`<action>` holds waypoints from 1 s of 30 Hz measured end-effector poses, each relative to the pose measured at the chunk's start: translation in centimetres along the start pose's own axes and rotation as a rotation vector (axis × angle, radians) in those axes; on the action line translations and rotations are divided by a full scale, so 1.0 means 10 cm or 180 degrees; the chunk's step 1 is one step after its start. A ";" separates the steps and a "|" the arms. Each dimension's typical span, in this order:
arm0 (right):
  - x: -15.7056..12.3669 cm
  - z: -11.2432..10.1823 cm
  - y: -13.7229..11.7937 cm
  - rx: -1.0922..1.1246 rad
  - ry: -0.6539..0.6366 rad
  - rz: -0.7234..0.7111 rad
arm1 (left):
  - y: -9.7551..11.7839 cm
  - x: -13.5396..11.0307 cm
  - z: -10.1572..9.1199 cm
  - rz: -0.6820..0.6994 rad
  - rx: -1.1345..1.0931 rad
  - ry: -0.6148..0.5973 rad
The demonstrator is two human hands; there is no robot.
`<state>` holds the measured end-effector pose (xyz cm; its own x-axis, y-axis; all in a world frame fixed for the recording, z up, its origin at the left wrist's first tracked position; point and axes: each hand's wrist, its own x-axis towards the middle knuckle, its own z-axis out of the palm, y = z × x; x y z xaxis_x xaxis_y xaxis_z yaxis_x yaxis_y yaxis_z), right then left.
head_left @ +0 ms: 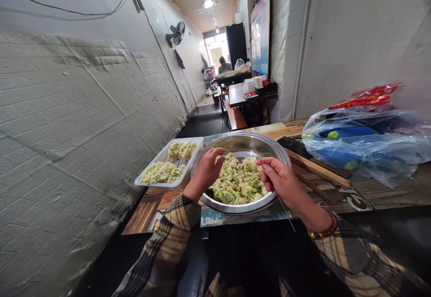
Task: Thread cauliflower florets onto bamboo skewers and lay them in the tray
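Note:
A large metal bowl [240, 208] of cut cauliflower florets [237, 178] stands in front of me on the table. Over its left side hovers my left hand [209, 167], fingers curved and apart, with nothing visible in them. At the right rim my right hand [278, 178] pinches a thin bamboo skewer [286, 216], whose long end slants down past the table edge. Left of the bowl is a white plastic tray [143, 183] with skewered cauliflower [164, 172] lying in two groups.
Bundled bamboo skewers [319, 169] lie right of the bowl. Beyond them is a clear plastic bag [363, 142] with blue and green contents. A brick wall [84, 130] runs along the left. Further back are another table [237, 95], a bench [235, 116] and a seated person [224, 66].

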<state>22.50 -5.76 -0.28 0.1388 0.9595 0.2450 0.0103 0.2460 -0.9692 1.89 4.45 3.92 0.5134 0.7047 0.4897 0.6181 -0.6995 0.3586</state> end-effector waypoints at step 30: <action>0.03 0.01 0.25 0.0469 0.0125 0.0078 | 0.12 -0.28 0.29 -0.1765 -0.3980 0.0917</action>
<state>22.45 -4.84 -2.59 0.1759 0.9601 0.2175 -0.1386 0.2429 -0.9601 2.90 1.98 0.66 0.1467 0.9790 0.1417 -0.3145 -0.0897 0.9450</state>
